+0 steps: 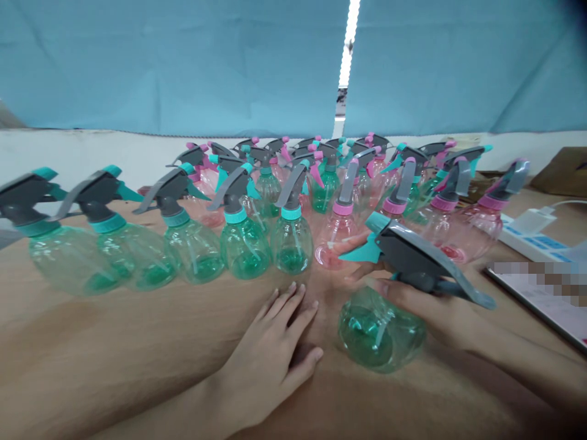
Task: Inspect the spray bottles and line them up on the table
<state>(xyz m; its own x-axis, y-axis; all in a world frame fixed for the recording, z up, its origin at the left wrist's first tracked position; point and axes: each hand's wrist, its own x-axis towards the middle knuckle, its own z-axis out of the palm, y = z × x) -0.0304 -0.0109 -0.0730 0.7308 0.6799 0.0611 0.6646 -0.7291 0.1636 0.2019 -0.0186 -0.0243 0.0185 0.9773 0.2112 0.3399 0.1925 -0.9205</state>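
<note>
My left hand (263,354) lies on the wooden table with its fingers stretched out, holding nothing. At the right, my right hand (413,299) grips a clear green spray bottle (380,333) round its neck, below the grey trigger head with turquoise parts; its fingers are partly hidden behind the bottle. This bottle tilts, and its base is close to the table. Just beyond my right fingers stands a pink spray bottle (337,235) with a pink collar. To its left, a green spray bottle (293,244) ends a front row of several green ones.
More green and pink spray bottles (325,189) crowd behind the front row. On the right lie a phone (532,293) and a white power strip (536,238) with a plugged-in charger (534,220). A brown box (562,174) sits at the back right, before a blue cloth (183,67).
</note>
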